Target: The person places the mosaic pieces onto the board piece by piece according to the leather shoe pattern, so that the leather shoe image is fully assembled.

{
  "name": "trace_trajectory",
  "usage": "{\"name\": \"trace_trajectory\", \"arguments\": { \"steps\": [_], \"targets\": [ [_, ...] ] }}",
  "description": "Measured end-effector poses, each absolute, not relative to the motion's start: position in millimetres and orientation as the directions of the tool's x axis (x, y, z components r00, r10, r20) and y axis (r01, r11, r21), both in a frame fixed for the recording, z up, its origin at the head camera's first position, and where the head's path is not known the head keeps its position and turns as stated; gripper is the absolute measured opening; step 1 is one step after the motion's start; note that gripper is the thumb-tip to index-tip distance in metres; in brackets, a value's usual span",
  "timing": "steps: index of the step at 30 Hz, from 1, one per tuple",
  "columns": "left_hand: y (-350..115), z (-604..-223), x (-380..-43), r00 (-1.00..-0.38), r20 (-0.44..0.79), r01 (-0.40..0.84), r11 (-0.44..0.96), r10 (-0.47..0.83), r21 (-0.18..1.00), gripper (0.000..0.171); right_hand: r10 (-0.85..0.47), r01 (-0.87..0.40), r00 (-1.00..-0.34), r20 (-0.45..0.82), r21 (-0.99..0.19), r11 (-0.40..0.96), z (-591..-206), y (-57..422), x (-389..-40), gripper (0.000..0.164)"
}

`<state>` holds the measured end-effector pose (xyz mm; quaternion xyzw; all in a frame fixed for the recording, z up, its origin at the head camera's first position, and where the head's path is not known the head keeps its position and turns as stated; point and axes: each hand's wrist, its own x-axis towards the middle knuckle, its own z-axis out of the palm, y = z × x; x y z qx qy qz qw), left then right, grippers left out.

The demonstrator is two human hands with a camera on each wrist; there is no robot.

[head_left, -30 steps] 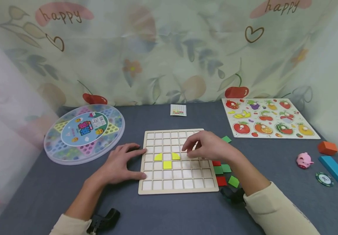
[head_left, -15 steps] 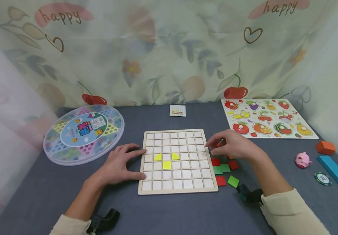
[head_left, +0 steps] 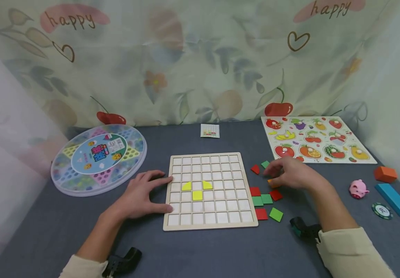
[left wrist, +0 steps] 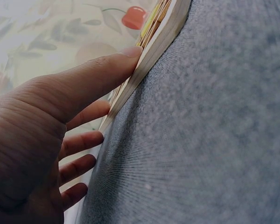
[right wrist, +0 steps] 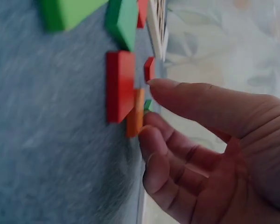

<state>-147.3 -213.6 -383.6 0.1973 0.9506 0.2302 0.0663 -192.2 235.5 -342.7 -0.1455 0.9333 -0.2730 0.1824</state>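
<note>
one orange tile (right wrist: 136, 114), beside right fingers (right wrist: 153, 143)

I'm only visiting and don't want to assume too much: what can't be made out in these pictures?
- Orange tile: partly covered by the right hand in the head view, partly behind a red tile in the right wrist view.
- Small printed card: details too small, head view.
- Light-green tile: blurred, cut off by the top edge, right wrist view.
- Wooden grid board: cut off by the top edge, left wrist view.
</note>
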Motion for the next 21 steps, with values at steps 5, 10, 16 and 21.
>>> {"name": "trace_trajectory", "arguments": {
  "steps": [5,10,16,21],
  "targets": [
    [-214.3,-385.5,-147.3,-0.915,-0.037,0.340,0.817,0.402,0.466,0.084,-0.344,-0.138,-0.892,-0.294,-0.548,0.825,-347.7,240.0,-192.6,0.026],
    [-214.4,-385.4,-147.3,-0.915,-0.035,0.341,0.815,0.402,0.469,0.084,-0.348,-0.136,-0.891,-0.293,-0.557,0.819,-347.9,239.3,-193.4,0.016],
    [-213.8,-384.7,-147.6,-0.917,-0.043,0.335,0.821,0.397,0.462,0.084,-0.342,-0.124,-0.903,-0.259,-0.606,0.786,-343.1,238.7,-192.4,0.019],
    [-213.4,-385.4,-147.9,-0.917,-0.046,0.333,0.821,0.397,0.463,0.084,-0.358,-0.127,-0.907,-0.222,-0.667,0.735,-336.3,232.5,-191.6,0.017]
  ]
}}
